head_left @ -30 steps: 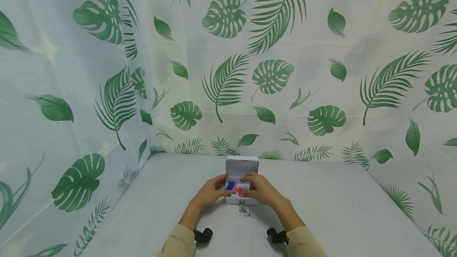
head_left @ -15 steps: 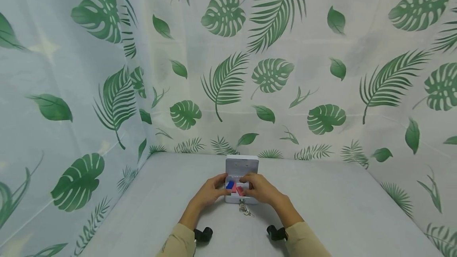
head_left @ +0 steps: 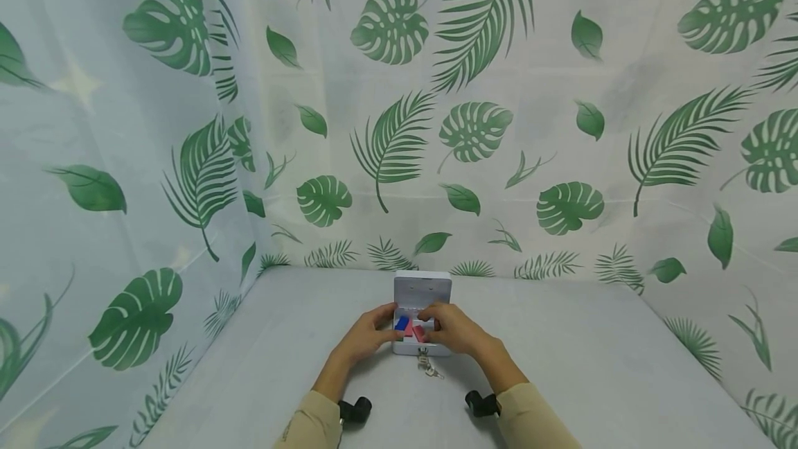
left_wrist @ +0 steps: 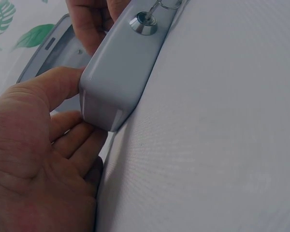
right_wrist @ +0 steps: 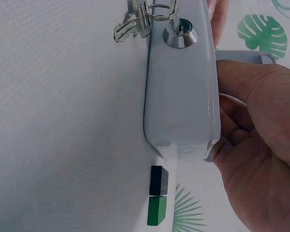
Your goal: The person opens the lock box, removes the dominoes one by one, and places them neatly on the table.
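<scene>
A small grey cash box (head_left: pixel 408 349) stands on the table with its lid (head_left: pixel 422 291) raised. Inside lie a blue block (head_left: pixel 402 323) and pinkish-red blocks (head_left: pixel 419 332). My left hand (head_left: pixel 366 335) grips the box's left end, thumb at the rim and fingers along the side wall (left_wrist: pixel 99 111). My right hand (head_left: pixel 460 330) reaches over the right side, thumb and index finger inside the box near a red block. In the right wrist view the right fingers (right_wrist: pixel 237 118) are partly hidden behind the box wall; I cannot tell whether they pinch anything.
A lock (right_wrist: pixel 181 34) with a key in it sits on the box's front, and more keys (right_wrist: pixel 130 26) hang from its ring. A black block (right_wrist: pixel 158 180) and a green block (right_wrist: pixel 156 210) lie beside the box's right end. Leaf-patterned curtains (head_left: pixel 474 227) border the white table (head_left: pixel 299 310).
</scene>
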Available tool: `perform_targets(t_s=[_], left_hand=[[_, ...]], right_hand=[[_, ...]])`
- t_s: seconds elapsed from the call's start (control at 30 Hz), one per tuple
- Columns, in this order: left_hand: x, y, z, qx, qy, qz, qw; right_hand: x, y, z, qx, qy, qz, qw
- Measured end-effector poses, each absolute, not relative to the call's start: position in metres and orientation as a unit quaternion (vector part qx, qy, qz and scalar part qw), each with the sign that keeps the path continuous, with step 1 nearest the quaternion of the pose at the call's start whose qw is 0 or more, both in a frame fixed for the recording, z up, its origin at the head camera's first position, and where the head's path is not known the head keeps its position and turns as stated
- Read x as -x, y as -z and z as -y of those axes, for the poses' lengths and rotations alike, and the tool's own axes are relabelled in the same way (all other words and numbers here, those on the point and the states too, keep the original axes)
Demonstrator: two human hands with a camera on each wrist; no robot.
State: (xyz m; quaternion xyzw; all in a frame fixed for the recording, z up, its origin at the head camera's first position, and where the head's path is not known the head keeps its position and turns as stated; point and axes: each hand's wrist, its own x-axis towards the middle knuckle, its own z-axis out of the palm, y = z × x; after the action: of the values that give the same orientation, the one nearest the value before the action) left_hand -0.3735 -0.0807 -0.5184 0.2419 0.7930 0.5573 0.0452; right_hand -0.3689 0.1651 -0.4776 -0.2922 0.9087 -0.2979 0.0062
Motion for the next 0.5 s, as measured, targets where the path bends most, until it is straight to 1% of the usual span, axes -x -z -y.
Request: perform_targets(t_s=[0.5], left_hand=[[0.3719, 0.517, 0.0811, -0.247, -0.556, -0.792, 0.044]], right_hand=[[0.3715, 0.4791, -0.1623, 0.294, 0.298, -0.908, 0.017]])
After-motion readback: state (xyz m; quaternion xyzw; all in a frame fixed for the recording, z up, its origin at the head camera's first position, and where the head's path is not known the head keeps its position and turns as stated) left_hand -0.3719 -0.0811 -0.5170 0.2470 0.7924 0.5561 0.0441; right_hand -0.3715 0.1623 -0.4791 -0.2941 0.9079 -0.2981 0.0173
